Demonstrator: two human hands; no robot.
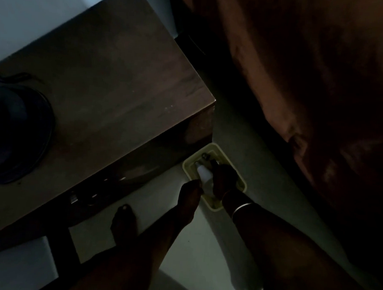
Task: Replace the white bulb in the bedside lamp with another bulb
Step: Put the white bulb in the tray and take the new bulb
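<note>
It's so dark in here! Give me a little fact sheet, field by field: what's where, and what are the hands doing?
Lighting: very dim
Bedside table: dark wood, upper left
Lamp base: round, dark, on the table's left end
Tray: pale yellow, on the floor beside the table's corner
White bulb: in the tray, with small dark items that are too dim to name
Right hand: bangle on wrist, grip closed on the white bulb
Left hand: fingertips at the bulb's near end; actual contact unclear
Bed cover: reddish brown, on the right
</note>
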